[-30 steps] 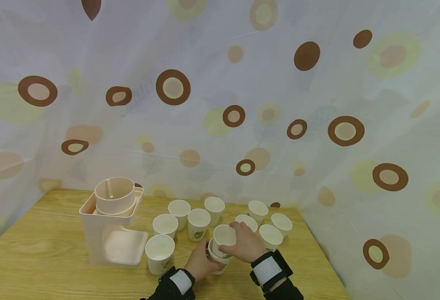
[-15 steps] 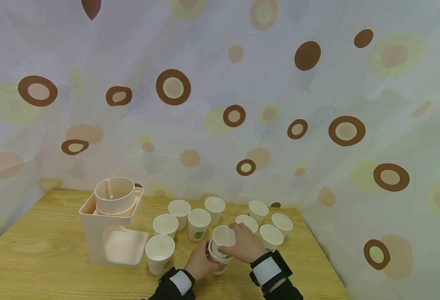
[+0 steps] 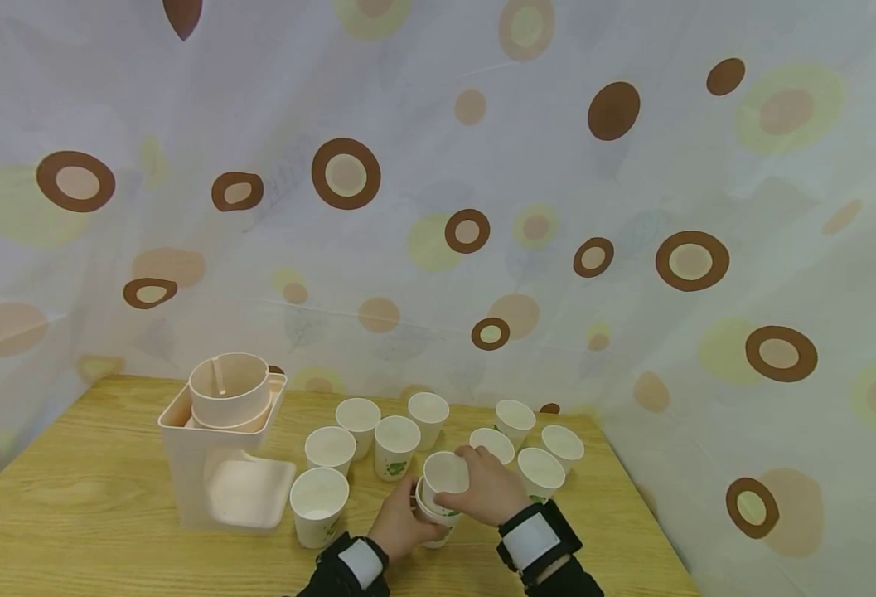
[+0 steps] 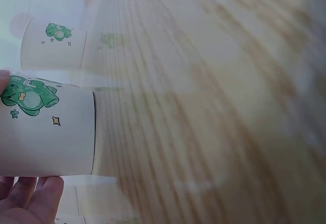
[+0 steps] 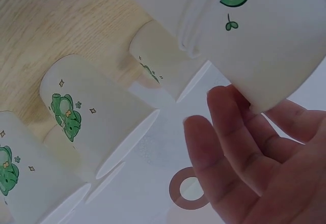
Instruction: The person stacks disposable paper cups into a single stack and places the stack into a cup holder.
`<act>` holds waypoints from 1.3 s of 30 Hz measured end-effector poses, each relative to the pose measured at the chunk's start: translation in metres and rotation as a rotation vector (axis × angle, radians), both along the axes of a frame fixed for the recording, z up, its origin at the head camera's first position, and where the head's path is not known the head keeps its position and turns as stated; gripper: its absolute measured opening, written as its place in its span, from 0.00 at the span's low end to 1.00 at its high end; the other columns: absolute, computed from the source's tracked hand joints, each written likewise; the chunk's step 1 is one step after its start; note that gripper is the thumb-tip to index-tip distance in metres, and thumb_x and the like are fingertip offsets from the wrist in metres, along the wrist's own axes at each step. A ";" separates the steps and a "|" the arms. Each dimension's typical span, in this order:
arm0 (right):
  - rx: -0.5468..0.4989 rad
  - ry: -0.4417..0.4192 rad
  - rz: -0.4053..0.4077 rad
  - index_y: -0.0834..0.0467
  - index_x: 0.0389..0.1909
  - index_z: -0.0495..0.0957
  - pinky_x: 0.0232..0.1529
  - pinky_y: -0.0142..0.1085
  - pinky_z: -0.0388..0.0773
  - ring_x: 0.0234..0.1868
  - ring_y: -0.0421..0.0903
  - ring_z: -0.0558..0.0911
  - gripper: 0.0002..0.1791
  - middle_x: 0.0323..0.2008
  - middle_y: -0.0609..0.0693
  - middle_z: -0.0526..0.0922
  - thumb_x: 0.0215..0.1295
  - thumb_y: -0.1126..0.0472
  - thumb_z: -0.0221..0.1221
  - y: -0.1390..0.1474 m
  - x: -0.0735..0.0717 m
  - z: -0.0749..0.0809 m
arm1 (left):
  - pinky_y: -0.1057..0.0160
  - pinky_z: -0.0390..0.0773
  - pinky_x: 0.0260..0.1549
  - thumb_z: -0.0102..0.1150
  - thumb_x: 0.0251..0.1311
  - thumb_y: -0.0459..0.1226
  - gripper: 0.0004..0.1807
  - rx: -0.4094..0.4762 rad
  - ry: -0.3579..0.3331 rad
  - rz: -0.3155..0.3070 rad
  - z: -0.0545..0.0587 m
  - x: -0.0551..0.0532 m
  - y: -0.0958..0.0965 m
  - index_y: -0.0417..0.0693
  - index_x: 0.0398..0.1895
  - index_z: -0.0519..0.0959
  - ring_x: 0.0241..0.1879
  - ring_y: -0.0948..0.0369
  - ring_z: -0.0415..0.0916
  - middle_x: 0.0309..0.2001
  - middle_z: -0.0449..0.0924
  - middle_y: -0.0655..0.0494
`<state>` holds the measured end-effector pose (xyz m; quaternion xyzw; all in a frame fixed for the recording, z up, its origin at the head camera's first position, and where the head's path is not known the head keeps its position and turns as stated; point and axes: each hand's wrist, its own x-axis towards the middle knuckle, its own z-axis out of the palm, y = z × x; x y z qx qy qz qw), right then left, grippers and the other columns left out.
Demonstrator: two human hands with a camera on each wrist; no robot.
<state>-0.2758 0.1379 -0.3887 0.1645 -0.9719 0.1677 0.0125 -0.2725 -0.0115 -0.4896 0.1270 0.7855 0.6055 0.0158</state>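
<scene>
My right hand (image 3: 490, 489) grips a white paper cup (image 3: 445, 474) by its rim and side, thumb in front. The base of that cup sits inside the mouth of a lower paper cup (image 3: 434, 543), where rims lie close together in the right wrist view. Curled round the lower cup from the left is my left hand (image 3: 399, 524). A green cartoon print and a small yellow star mark the gripped cup (image 4: 51, 137) in the left wrist view. In the right wrist view the upper cup (image 5: 275, 46) fills the top right corner, with my fingers at its rim.
Several paper cups (image 3: 318, 497) stand upright left of my hands, and more cups (image 3: 540, 468) stand behind my right hand. Farther left is a pale pink plastic pitcher (image 3: 229, 398) set in a square container (image 3: 191, 473). A patterned sheet (image 3: 408, 348) hangs behind the wooden table (image 3: 94, 497).
The upper cup in my right hand has sunk very slightly into the lower one. My left hand keeps its grip in the same place, and the other cups have not moved.
</scene>
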 end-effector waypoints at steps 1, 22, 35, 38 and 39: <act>0.002 -0.001 0.001 0.62 0.52 0.72 0.30 0.44 0.78 0.36 0.50 0.79 0.39 0.40 0.57 0.77 0.43 0.41 0.68 0.000 0.000 0.000 | 0.44 0.75 0.49 0.72 0.41 0.32 0.35 0.000 -0.001 0.000 0.000 0.000 0.000 0.34 0.53 0.65 0.50 0.44 0.73 0.52 0.73 0.38; 0.021 0.003 0.039 0.63 0.52 0.72 0.30 0.45 0.78 0.35 0.51 0.79 0.38 0.39 0.57 0.77 0.43 0.42 0.68 -0.001 0.001 -0.004 | 0.45 0.76 0.48 0.72 0.40 0.32 0.34 -0.011 -0.004 0.004 0.000 0.000 0.001 0.34 0.52 0.66 0.49 0.45 0.73 0.51 0.73 0.38; 0.032 -0.006 0.033 0.63 0.53 0.72 0.30 0.46 0.78 0.35 0.52 0.80 0.39 0.40 0.58 0.78 0.44 0.42 0.68 -0.002 0.000 -0.008 | 0.45 0.76 0.47 0.72 0.40 0.32 0.35 -0.019 0.002 0.009 0.000 0.000 0.001 0.33 0.52 0.65 0.49 0.45 0.74 0.51 0.73 0.38; 0.029 -0.006 0.036 0.64 0.53 0.72 0.30 0.46 0.78 0.35 0.53 0.80 0.39 0.39 0.58 0.78 0.44 0.43 0.68 -0.002 0.000 -0.008 | 0.45 0.76 0.48 0.72 0.40 0.32 0.35 -0.016 -0.002 0.011 0.001 0.000 0.001 0.34 0.53 0.65 0.49 0.44 0.74 0.51 0.73 0.37; 0.028 -0.007 0.037 0.64 0.53 0.72 0.30 0.46 0.78 0.35 0.53 0.80 0.39 0.40 0.59 0.78 0.44 0.43 0.68 -0.001 0.001 -0.008 | 0.45 0.76 0.48 0.72 0.40 0.32 0.35 -0.015 -0.005 0.011 0.001 0.000 0.001 0.34 0.53 0.65 0.49 0.44 0.74 0.51 0.73 0.37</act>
